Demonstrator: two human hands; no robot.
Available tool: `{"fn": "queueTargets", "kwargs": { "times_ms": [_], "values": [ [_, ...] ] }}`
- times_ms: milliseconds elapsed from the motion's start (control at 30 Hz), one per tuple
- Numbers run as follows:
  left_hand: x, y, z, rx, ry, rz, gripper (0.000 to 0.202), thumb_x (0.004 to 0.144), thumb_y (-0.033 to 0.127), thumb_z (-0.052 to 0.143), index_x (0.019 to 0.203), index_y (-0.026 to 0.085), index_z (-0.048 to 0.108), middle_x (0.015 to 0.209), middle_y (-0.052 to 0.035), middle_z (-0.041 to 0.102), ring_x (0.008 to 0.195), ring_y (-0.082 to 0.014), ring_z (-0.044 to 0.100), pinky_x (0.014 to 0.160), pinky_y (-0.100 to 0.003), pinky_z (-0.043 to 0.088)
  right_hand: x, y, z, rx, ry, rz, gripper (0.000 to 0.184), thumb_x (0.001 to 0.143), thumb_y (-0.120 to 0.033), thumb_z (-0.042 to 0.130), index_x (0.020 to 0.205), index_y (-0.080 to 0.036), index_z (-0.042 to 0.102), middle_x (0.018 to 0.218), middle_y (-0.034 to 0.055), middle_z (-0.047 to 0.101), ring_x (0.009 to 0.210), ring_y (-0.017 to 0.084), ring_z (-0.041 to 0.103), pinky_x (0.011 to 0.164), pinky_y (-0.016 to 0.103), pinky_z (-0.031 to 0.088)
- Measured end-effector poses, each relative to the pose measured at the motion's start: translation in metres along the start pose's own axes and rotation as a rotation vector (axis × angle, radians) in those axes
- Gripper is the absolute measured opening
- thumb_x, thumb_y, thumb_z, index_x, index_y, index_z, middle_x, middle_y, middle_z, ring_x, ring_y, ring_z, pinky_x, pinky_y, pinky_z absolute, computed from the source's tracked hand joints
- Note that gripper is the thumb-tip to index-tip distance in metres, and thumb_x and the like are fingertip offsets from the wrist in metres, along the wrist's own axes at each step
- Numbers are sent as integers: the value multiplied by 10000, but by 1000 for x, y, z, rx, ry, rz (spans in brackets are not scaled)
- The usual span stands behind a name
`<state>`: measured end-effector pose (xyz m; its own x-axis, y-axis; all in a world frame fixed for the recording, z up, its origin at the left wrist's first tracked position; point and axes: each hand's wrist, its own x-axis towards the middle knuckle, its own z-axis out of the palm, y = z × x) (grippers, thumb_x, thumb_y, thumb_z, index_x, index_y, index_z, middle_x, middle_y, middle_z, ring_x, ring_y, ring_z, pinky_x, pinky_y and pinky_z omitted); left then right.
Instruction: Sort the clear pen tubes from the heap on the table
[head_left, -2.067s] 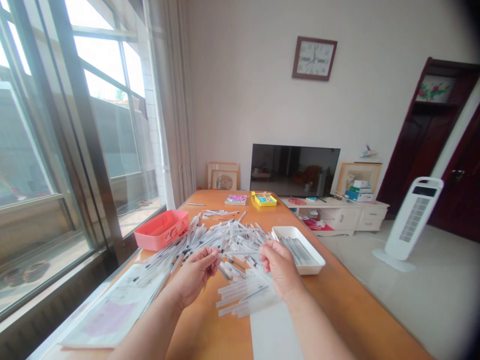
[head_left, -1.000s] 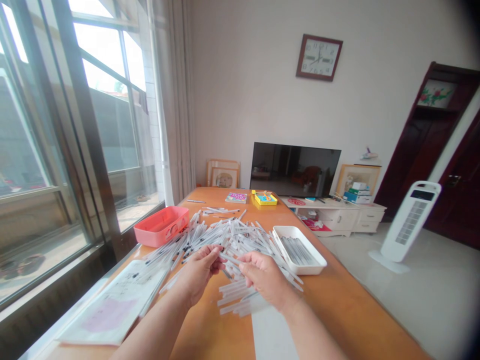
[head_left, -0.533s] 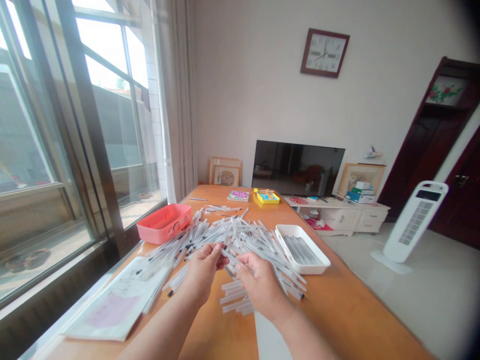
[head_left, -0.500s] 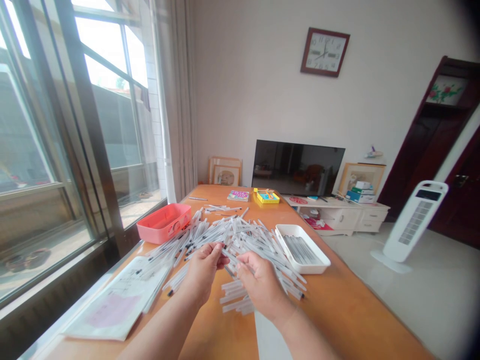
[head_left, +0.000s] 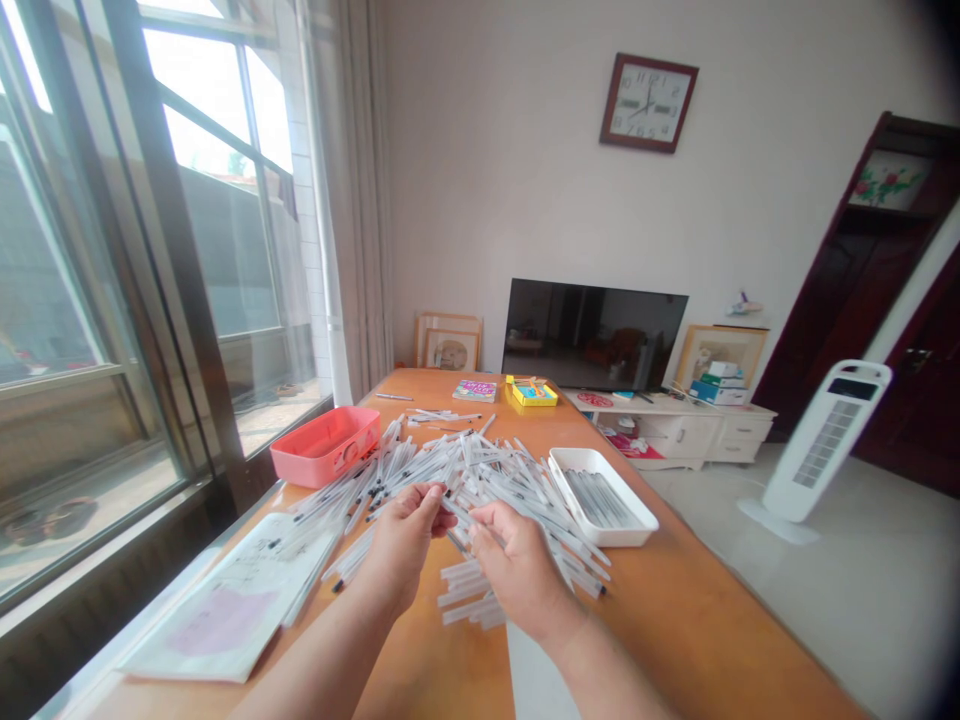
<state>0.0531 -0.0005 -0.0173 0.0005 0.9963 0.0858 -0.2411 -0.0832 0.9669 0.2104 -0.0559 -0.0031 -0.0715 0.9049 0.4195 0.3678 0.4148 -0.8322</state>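
Between my two hands is a translucent pen (head_left: 458,512), held over the table. My left hand (head_left: 401,535) pinches its far end, where a bit of black shows. My right hand (head_left: 517,565) grips the near end of the clear barrel between thumb and fingers. A large loose heap of similar pens (head_left: 480,462), some with black ends, spreads just beyond my hands. Beneath my right hand lies a small row of translucent barrels or caps (head_left: 471,598); which they are, I cannot tell.
A white tray (head_left: 637,537) with slim grey pens or refills stands right of the heap, a pink basket (head_left: 300,468) left. Papers (head_left: 217,610) lie at the left edge. Further back are a yellow box (head_left: 534,398) and a booklet (head_left: 475,391).
The view has shifted very slightly. Both hands stay in nearly the same place, with the pen still between them.
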Motion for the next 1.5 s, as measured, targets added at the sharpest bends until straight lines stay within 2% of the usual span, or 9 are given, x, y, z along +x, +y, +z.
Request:
{"fn": "queueTargets", "kwargs": {
  "times_ms": [167, 400, 567, 767, 900, 1033, 1167, 1333, 1500],
  "values": [
    [2, -2, -2, -110, 10, -45, 450, 750, 516, 754, 1006, 153, 680, 765, -48, 671, 709, -168, 642, 678, -275, 480, 0, 2, -3, 44, -28, 18, 201, 938, -297, 531, 1023, -188, 678, 844, 18, 688, 793, 172, 613, 721, 285, 456],
    [5, -1, -8, -229, -10, -85, 436, 778, 457, 741, 1062, 127, 716, 858, -82, 687, 776, -174, 656, 692, -260, 479, 4, 9, -8, 189, -83, 125, 237, 928, -371, 559, 1026, -181, 659, 726, -16, 614, 631, 130, 536, 618, 261, 426],
    [7, -2, -10, -217, -31, -43, 383, 715, 388, 819, 993, 135, 747, 746, -30, 639, 714, -135, 611, 673, -234, 468, 7, 8, -12, 266, -86, 218, 248, 911, -347, 533, 1044, -167, 640, 633, -38, 581, 570, 114, 499, 573, 240, 393],
    [6, 4, -8, -256, -13, -75, 357, 671, 350, 861, 941, 149, 744, 757, -22, 659, 719, -127, 625, 674, -224, 471, 11, 7, -21, 453, -26, 306, 214, 844, -291, 519, 996, -171, 609, 643, -28, 642, 497, 88, 450, 500, 206, 334],
    [6, 5, -7, -243, -14, -74, 389, 664, 349, 866, 965, 140, 737, 806, -38, 688, 737, -136, 641, 688, -239, 482, 13, 11, -26, 488, 49, 325, 199, 799, -284, 561, 950, -166, 616, 685, 5, 685, 526, 97, 510, 504, 206, 360],
    [7, 3, -8, -234, -19, -66, 391, 684, 363, 857, 973, 134, 726, 835, -43, 692, 746, -131, 639, 696, -237, 482, 15, 16, -33, 517, 89, 337, 245, 829, -358, 564, 909, -141, 646, 709, 54, 709, 551, 120, 572, 514, 226, 389],
    [7, 3, -9, -264, -15, -66, 364, 696, 353, 854, 944, 130, 708, 818, -36, 682, 734, -121, 627, 695, -229, 477, 17, 20, -38, 627, 130, 352, 275, 830, -384, 594, 922, -134, 660, 719, 67, 716, 567, 135, 601, 529, 239, 411],
    [5, 2, -8, -229, -79, -112, 335, 723, 371, 835, 926, 147, 693, 819, -43, 701, 751, -132, 637, 695, -234, 477, 18, 20, -37, 803, 155, 341, 277, 764, -306, 721, 988, -153, 663, 825, 61, 733, 672, 144, 631, 628, 259, 465],
    [-4, 4, 1, -135, -161, -163, 320, 739, 426, 806, 868, 160, 684, 830, -64, 722, 708, -142, 633, 697, -260, 486, 19, 23, -33, 865, 196, 323, 322, 766, -339, 776, 1011, -160, 669, 884, 70, 733, 727, 145, 632, 672, 265, 475]
  ]
}}
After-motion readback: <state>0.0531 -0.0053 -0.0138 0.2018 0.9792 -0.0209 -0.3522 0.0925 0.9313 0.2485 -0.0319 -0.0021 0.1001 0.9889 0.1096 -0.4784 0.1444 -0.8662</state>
